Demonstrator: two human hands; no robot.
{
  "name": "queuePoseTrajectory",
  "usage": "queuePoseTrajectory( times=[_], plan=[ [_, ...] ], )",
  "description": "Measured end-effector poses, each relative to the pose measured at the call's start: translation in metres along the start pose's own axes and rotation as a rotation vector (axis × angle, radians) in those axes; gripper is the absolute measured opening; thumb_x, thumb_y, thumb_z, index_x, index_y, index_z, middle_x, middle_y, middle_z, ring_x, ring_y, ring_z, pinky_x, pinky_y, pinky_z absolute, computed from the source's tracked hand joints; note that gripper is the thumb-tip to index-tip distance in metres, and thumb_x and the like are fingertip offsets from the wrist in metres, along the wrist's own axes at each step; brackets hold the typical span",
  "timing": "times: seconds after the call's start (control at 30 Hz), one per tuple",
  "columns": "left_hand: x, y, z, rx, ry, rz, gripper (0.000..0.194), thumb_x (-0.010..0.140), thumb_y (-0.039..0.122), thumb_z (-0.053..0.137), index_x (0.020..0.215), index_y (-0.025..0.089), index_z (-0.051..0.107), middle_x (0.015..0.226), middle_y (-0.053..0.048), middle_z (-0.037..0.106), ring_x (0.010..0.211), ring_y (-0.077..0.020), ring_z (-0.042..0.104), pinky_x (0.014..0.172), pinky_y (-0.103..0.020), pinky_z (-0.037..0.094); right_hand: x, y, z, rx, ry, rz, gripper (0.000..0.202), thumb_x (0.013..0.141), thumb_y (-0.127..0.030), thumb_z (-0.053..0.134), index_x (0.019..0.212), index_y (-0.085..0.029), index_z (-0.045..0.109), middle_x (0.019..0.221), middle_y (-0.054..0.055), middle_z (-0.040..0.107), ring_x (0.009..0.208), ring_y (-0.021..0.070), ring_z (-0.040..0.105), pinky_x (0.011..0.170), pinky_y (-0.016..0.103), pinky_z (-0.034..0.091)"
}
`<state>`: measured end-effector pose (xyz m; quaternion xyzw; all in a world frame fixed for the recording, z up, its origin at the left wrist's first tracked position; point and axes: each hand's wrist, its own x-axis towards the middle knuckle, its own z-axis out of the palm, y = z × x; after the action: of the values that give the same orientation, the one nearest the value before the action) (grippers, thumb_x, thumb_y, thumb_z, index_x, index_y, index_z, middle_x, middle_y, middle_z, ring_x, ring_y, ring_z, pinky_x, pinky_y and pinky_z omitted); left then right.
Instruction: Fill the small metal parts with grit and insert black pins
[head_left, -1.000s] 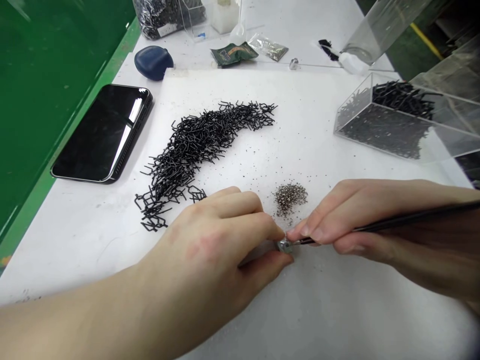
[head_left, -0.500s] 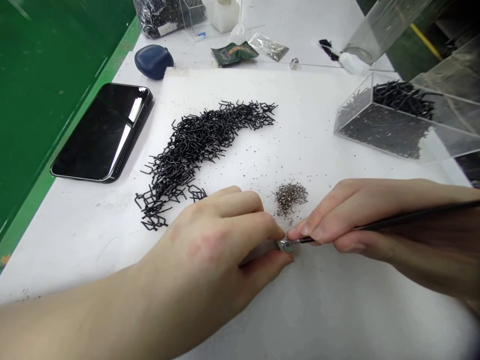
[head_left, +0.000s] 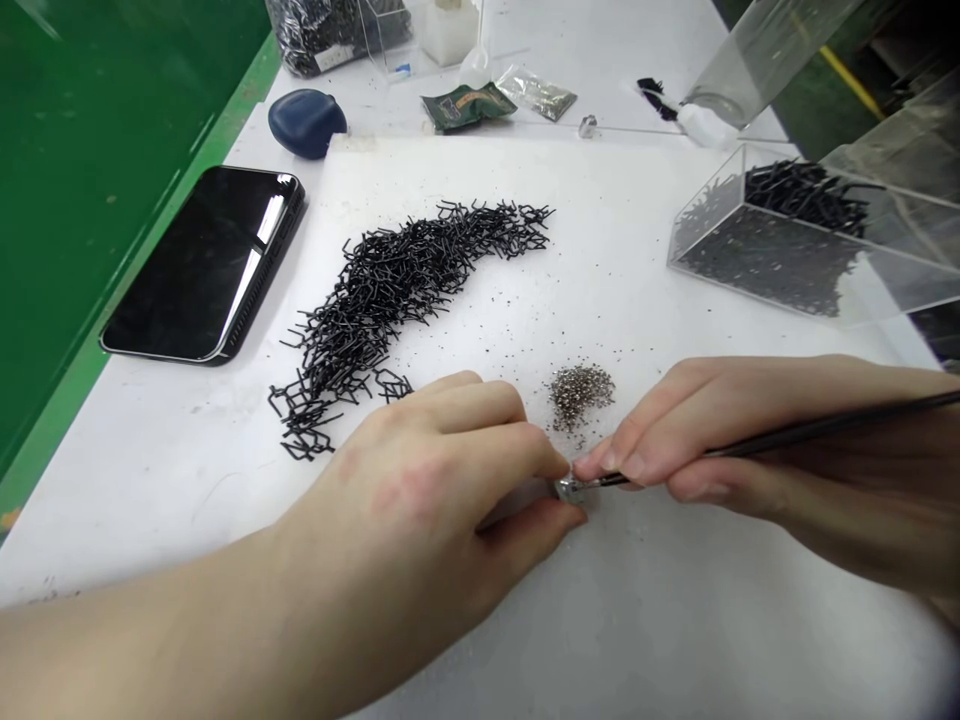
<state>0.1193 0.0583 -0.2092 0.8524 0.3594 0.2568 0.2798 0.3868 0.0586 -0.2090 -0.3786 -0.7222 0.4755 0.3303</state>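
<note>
Between the thumb and index finger of my left hand (head_left: 450,480) is a small shiny silver metal piece (head_left: 568,488), held near the white work surface. My fingers cover much of it, so its exact kind is hidden. My right hand (head_left: 720,440) grips a thin black-handled brush (head_left: 810,430) like a pen, close to its tip. The brush's fine dark tip meets the silver piece. Just beyond both hands lies a small heap of tiny brownish metallic grains (head_left: 579,392), with specks scattered around it.
A long curved pile of bent black wire-like pieces (head_left: 405,270) lies ahead. To the left are a phone (head_left: 202,265) and a dark blue rounded object (head_left: 306,122). A clear box (head_left: 765,260) of black pieces stands right; a green packet (head_left: 469,107) lies behind.
Both hands stay almost in place. The brush's handle has shifted very slightly, and its tip remains at the silver piece.
</note>
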Motion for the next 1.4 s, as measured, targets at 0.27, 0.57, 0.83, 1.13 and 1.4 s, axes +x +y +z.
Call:
queuePoseTrajectory(
  times=[0.27, 0.57, 0.83, 1.13, 1.4],
  plan=[
    [-0.001, -0.003, 0.005, -0.013, 0.007, 0.017, 0.005, 0.093, 0.011, 0.097, 0.093, 0.014, 0.092, 0.078, 0.003, 0.071, 0.071, -0.0106, 0.067, 0.059, -0.023, 0.051, -0.001, -0.001, 0.0, 0.019, 0.005, 0.007, 0.013, 0.104, -0.028, 0.091, 0.108, -0.041, 0.094, 0.1, -0.002, 0.093, 0.093, 0.0214, 0.089, 0.081, 0.028, 0.074],
    [-0.002, -0.001, 0.001, -0.027, -0.01, 0.002, 0.003, 0.096, 0.011, 0.094, 0.095, 0.013, 0.092, 0.08, 0.002, 0.071, 0.074, -0.0108, 0.066, 0.06, -0.023, 0.05, 0.0, 0.001, -0.001, 0.027, -0.013, 0.006, 0.015, 0.104, -0.028, 0.091, 0.109, -0.041, 0.095, 0.1, -0.002, 0.093, 0.092, 0.023, 0.089, 0.081, 0.03, 0.074],
    [-0.009, -0.008, 0.008, -0.089, 0.044, 0.017, 0.011, 0.105, 0.013, 0.08, 0.1, 0.015, 0.09, 0.083, 0.002, 0.069, 0.079, -0.0128, 0.067, 0.062, -0.026, 0.047, 0.004, -0.002, 0.0, 0.02, -0.012, 0.0, 0.021, 0.101, -0.018, 0.089, 0.107, -0.038, 0.093, 0.098, 0.0, 0.092, 0.092, 0.0244, 0.089, 0.074, 0.031, 0.074],
    [-0.011, -0.009, 0.009, -0.105, 0.051, 0.02, 0.01, 0.105, 0.012, 0.081, 0.101, 0.016, 0.089, 0.082, 0.003, 0.068, 0.079, -0.0124, 0.066, 0.063, -0.026, 0.047, 0.003, -0.001, -0.003, -0.003, -0.041, -0.015, 0.022, 0.099, -0.016, 0.088, 0.106, -0.037, 0.091, 0.099, -0.001, 0.092, 0.094, 0.0244, 0.09, 0.078, 0.032, 0.075],
    [-0.011, -0.01, 0.01, -0.114, 0.063, 0.022, 0.009, 0.103, 0.012, 0.082, 0.102, 0.02, 0.085, 0.086, 0.005, 0.071, 0.074, -0.0096, 0.062, 0.064, -0.024, 0.047, 0.005, 0.004, -0.008, -0.255, 0.118, -0.049, 0.013, 0.104, -0.024, 0.089, 0.098, -0.036, 0.088, 0.091, -0.006, 0.088, 0.08, 0.0169, 0.08, 0.073, 0.031, 0.066]
  ],
)
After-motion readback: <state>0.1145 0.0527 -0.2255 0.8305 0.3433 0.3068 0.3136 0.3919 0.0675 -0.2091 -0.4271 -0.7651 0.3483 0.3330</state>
